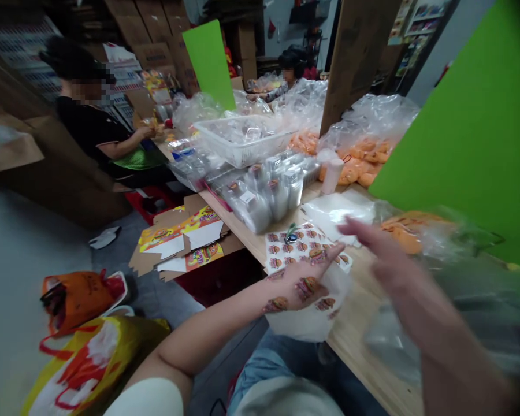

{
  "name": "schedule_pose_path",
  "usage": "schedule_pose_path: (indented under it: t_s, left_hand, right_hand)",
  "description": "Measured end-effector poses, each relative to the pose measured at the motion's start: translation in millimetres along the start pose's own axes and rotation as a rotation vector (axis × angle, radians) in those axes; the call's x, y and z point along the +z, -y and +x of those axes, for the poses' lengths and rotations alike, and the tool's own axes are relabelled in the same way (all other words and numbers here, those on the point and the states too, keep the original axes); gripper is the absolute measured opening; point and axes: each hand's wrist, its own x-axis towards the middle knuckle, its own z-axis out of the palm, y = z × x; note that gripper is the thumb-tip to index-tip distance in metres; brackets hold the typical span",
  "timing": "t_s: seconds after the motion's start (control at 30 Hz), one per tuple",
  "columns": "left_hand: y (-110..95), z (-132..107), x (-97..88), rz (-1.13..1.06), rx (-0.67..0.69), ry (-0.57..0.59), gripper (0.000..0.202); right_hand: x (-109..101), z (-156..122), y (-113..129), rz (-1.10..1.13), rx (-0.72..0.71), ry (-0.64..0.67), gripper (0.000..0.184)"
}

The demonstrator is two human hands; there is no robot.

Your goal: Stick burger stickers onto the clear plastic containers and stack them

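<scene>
My left hand (305, 283) lies over a sheet of burger stickers (281, 248) at the table's near edge, its index finger stretched out. Several burger stickers (305, 287) cling to the back of this hand and its wrist. Part of the sheet, with pale bare backing (301, 326), reaches past the table edge toward my lap. My right hand (385, 254) hangs above the table just right of the sheet, its fingers pointing left and smeared by motion. Whether it holds anything cannot be made out. A small dark blue object with a green strap (292, 236) rests on the sheet.
Stacked clear plastic cups (260, 202) stand beyond the sheet, before a white basket (242, 141). Bags of orange items (364, 156) and a green board (450, 133) line the right. Printed cartons (186, 237) lie left, near a yellow bag (134, 341). A co-worker (97, 127) sits farther back.
</scene>
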Motion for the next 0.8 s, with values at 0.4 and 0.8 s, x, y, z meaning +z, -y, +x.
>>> schedule_pose_path:
  t_s: [0.4, 0.8]
  left_hand:
    - [29, -4, -37.9, -0.380, -0.101, 0.097, 0.104]
    - [-3, -7, -12.7, 0.125, 0.029, -0.120, 0.089]
  right_hand:
    - [4, -32, -67, 0.430, 0.516, 0.092, 0.057]
    - [43, -54, -36, -0.085, 0.025, -0.165, 0.018]
